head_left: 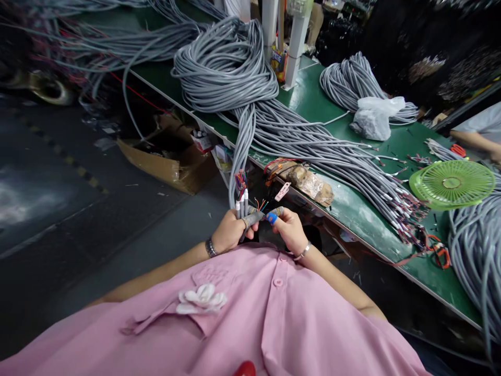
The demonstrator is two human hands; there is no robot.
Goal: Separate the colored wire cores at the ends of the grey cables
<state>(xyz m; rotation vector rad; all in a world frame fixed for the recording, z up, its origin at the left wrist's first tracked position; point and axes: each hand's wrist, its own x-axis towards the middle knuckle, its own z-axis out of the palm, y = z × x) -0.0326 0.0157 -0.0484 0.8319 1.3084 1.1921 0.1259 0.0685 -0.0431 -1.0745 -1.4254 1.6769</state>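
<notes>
My left hand is closed around a few grey cables, whose white-banded ends point up with thin red and blue wires at their tips. Grey wrapping covers some of the fingers. Close beside it, my right hand pinches thin wires at the end of one cable, with a blue cover on the thumb and grey wrapping on a finger. Several thin orange and teal wires fan out between the hands. The exact grip of the right fingertips is partly hidden.
A green table bears a large grey cable coil and a long cable bundle. A green fan, orange-handled tool and wrapped block lie there. Below is a cardboard box. Another person's arm shows right.
</notes>
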